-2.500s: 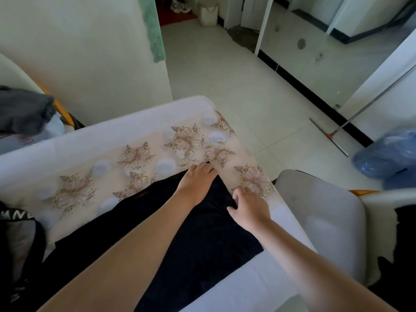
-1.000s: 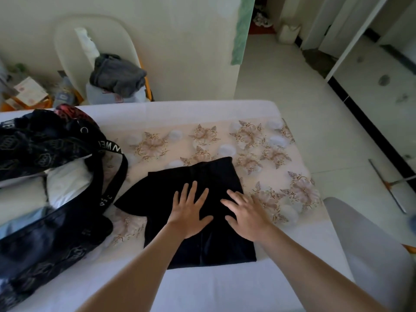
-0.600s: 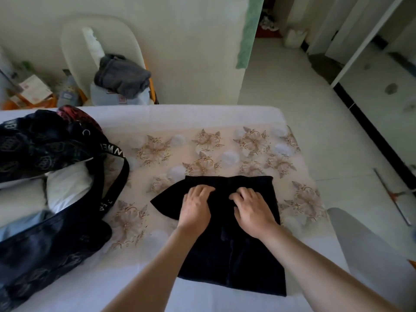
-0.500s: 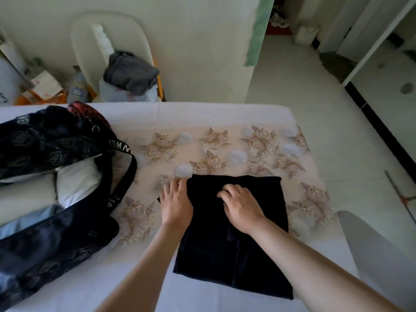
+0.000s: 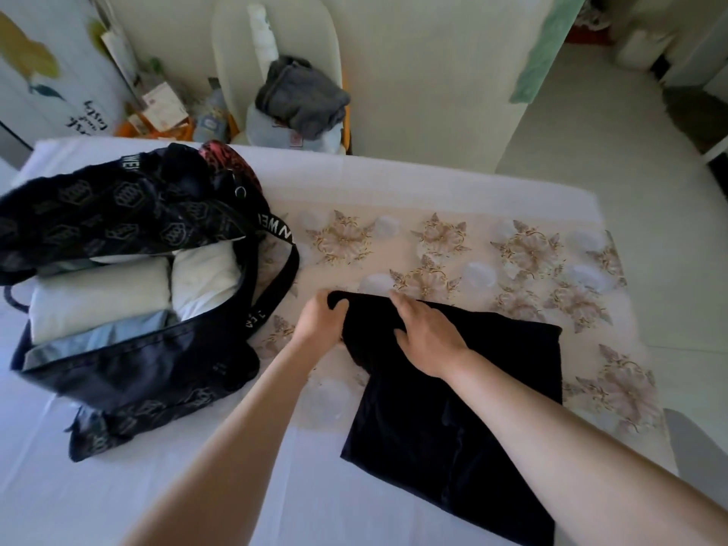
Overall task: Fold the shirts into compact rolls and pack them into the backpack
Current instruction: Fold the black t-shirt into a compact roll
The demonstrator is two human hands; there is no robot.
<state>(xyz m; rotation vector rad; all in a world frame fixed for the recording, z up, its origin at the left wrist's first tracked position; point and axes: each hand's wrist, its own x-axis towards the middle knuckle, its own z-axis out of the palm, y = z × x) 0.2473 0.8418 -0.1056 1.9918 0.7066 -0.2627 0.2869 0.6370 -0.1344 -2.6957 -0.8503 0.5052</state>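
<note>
A black shirt [image 5: 465, 407] lies folded into a long strip on the table's floral cloth [image 5: 453, 250]. My left hand [image 5: 321, 319] grips the strip's far left corner, its fingers curled round the bunched edge. My right hand [image 5: 427, 334] presses flat on the fabric just beside it. The open black patterned backpack [image 5: 130, 301] lies on the table at the left. Inside it are white rolls [image 5: 102, 297] and a light blue garment [image 5: 94, 342].
A pale chair [image 5: 275, 53] behind the table carries a grey garment [image 5: 301, 94]. Papers and bottles [image 5: 169, 112] crowd the back left corner. A grey chair edge [image 5: 697, 443] shows at the right. Tiled floor [image 5: 614, 120] lies beyond the table.
The shirt's left sleeve has been folded in, leaving a narrow strip. My left hand went from flat on the fabric to gripping the far corner. The view shifted left.
</note>
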